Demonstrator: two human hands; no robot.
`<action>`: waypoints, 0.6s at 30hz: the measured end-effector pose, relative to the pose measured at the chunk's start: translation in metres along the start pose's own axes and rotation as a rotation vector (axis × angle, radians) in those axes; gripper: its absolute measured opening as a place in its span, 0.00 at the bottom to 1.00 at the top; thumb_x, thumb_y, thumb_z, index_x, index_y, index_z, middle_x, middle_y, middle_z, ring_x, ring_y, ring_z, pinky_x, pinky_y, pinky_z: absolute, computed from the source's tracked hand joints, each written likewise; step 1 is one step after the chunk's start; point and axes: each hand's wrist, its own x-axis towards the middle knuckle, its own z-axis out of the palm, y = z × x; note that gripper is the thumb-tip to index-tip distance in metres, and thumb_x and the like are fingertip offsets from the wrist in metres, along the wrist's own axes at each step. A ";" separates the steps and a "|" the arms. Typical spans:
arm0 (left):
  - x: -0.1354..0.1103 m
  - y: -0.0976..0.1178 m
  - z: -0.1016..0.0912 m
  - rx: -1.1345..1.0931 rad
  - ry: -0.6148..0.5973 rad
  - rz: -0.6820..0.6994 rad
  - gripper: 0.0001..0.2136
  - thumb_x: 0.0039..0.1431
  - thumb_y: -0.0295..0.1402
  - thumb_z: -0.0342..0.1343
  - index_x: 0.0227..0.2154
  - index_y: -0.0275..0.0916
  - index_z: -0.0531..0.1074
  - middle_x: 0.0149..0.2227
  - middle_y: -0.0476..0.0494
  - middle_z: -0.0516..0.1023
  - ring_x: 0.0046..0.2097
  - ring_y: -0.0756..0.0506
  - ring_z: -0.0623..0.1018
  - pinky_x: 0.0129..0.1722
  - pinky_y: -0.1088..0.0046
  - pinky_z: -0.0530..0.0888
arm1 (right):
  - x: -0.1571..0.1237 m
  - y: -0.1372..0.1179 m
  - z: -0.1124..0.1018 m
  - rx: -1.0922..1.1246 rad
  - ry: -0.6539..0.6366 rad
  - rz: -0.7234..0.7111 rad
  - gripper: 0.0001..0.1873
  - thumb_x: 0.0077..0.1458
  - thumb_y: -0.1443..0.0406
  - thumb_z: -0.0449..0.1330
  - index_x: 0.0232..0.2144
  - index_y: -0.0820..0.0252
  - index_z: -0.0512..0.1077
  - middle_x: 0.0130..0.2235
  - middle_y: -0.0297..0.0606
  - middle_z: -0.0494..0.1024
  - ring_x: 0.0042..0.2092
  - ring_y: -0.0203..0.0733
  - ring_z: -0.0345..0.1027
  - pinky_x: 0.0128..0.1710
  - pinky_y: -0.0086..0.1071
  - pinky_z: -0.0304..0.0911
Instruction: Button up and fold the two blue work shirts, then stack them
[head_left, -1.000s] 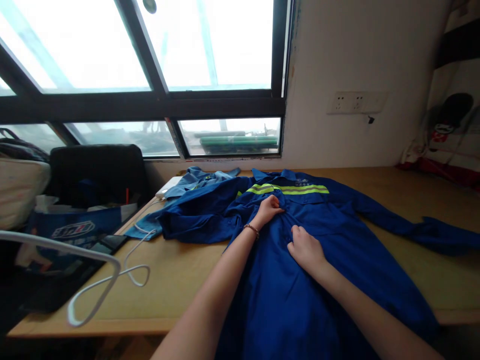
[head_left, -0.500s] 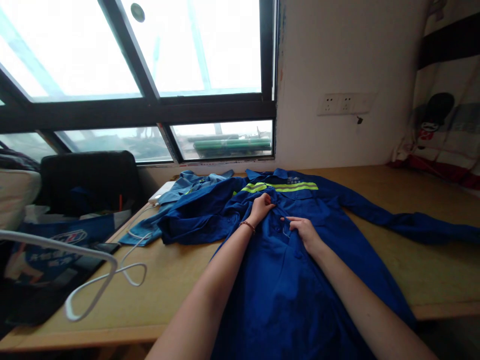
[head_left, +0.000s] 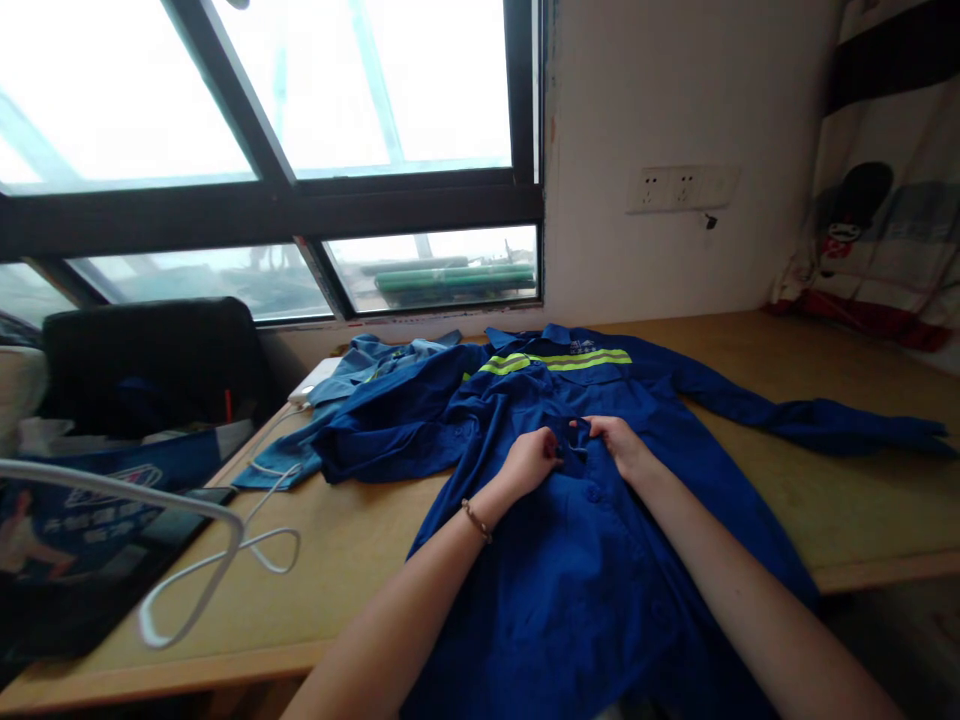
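A dark blue work jacket (head_left: 540, 600) with a yellow-green reflective band across its chest lies spread on the wooden table (head_left: 360, 560), its lower end toward me. My left hand (head_left: 531, 460), closed, pinches the cloth at the front opening. Just to its right, my right hand (head_left: 616, 442) grips the other front edge between thumb and fingers. A small gap in the cloth shows between the two hands. Buttons run down the front below them. Whether a button is between my left fingers is hidden.
A lighter blue garment (head_left: 367, 360) lies behind the jacket's left sleeve. A white cable (head_left: 225, 560) loops over the table's left side. Beyond the left edge are a black chair (head_left: 150, 350) and a printed blue bag (head_left: 112, 490). Wall sockets (head_left: 682, 188) and a curtain (head_left: 877, 200) are at right.
My left hand has moved down the jacket front, toward my right hand. My right hand has shifted slightly up and right, holding the front edge. The view has tilted slightly.
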 end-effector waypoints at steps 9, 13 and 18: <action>0.001 -0.004 0.003 0.075 0.122 -0.048 0.06 0.45 0.31 0.57 0.29 0.39 0.68 0.29 0.46 0.75 0.31 0.47 0.73 0.27 0.75 0.62 | -0.004 0.014 0.007 -0.591 0.045 -0.402 0.11 0.29 0.72 0.54 0.22 0.61 0.70 0.24 0.32 0.73 0.27 0.37 0.65 0.28 0.28 0.58; 0.003 -0.009 0.002 -0.064 0.163 -0.048 0.04 0.43 0.31 0.58 0.24 0.38 0.69 0.25 0.47 0.75 0.28 0.48 0.73 0.25 0.76 0.63 | -0.013 0.016 0.011 -0.985 0.376 -0.725 0.13 0.35 0.72 0.51 0.24 0.60 0.73 0.27 0.36 0.73 0.29 0.38 0.64 0.30 0.29 0.56; 0.008 -0.010 0.000 -0.578 0.098 -0.169 0.05 0.44 0.31 0.58 0.21 0.35 0.68 0.20 0.45 0.73 0.23 0.48 0.74 0.23 0.75 0.68 | -0.014 0.015 0.017 -0.816 0.143 -0.612 0.12 0.38 0.67 0.54 0.26 0.61 0.76 0.28 0.38 0.76 0.30 0.41 0.67 0.32 0.31 0.60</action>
